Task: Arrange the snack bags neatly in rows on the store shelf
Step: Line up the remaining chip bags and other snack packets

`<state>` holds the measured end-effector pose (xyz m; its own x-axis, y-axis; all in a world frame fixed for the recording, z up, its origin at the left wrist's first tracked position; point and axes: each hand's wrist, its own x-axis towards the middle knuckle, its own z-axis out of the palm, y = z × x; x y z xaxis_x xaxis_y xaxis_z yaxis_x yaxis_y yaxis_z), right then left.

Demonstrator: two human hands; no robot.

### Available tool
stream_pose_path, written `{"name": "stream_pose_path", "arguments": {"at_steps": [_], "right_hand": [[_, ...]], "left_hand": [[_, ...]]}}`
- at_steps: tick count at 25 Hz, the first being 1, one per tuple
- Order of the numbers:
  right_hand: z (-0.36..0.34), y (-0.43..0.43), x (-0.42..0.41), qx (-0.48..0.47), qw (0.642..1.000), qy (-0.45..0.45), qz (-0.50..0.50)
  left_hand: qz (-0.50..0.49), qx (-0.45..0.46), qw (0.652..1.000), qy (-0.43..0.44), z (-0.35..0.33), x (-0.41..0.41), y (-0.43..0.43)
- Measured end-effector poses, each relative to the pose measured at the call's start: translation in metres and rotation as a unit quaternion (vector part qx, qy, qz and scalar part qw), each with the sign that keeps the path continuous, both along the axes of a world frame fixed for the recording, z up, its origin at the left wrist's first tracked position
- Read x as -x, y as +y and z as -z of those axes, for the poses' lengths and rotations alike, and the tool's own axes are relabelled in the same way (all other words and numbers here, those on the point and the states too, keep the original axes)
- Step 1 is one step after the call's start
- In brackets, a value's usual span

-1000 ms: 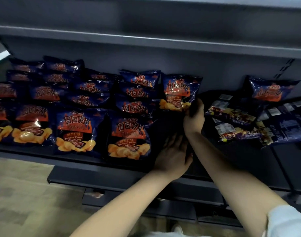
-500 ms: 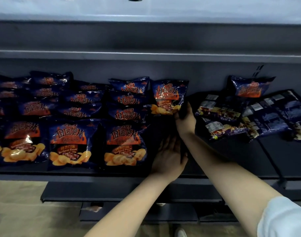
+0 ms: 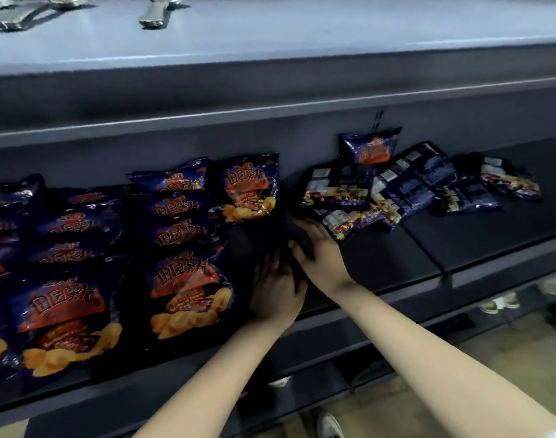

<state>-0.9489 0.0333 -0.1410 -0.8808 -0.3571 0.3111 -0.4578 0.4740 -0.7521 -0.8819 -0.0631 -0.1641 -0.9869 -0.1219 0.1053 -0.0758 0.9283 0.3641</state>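
Head view only. Dark blue foil snack bags with orange print (image 3: 182, 232) lay in overlapping rows on the left half of the dark grey metal store shelf (image 3: 460, 248). The next row over had just one standing bag (image 3: 250, 188) at the back, with bare shelf in front of it. A loose heap (image 3: 381, 197) of the same bags, mostly face down, sat to the right. One propped bag (image 3: 370, 148) leaned on the back wall (image 3: 302, 143).

Step in hand, my read: filling that new row. To do it well:
- pull one bag at a time from the heap and flip it print side up
- match the overlap of the neighbouring rows
- line up the front edge with their front bags
- use one hand as a side fence so the column stays straight
- the foil looks slippery, so seat each bag before letting go

Pose: both hands met just in front of the standing bag.
- Left hand (image 3: 275, 289): back toward the camera, fingers stretched forward into shadow. Grip looked spread, with nothing visibly held.
- Right hand (image 3: 321, 251): forearm in from lower right, wrist bent inward, fingers bent toward a dark shape (image 3: 302, 240) between the hands. Too dark to tell whether that grip pinched a bag or nothing.
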Motion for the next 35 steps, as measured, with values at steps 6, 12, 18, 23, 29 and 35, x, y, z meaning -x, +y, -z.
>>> {"name": "stream_pose_path", "arguments": {"at_steps": [6,12,18,23,29,35], "right_hand": [[0.010,0.055,-0.022,0.004,0.994,0.027,0.103],[0.002,0.081,-0.018,0.032,0.987,0.071,0.143],[-0.012,0.097,0.009,0.042,0.975,0.135,0.169],[-0.015,0.115,0.036,0.020,0.977,0.128,0.172],[-0.024,0.130,0.076,-0.034,0.990,0.085,0.111],[-0.014,0.124,0.098,-0.059,0.995,0.085,0.009]], "left_hand": [[0.043,-0.019,0.999,0.024,-0.013,0.012,0.022],[0.082,-0.036,0.994,0.064,-0.020,0.020,0.040],[0.086,-0.048,0.985,0.141,-0.033,0.044,0.057],[0.068,-0.054,0.982,0.165,-0.041,0.075,0.069],[0.023,-0.036,0.989,0.140,-0.046,0.117,0.072],[0.004,0.021,0.994,0.105,-0.041,0.145,0.064]]}}
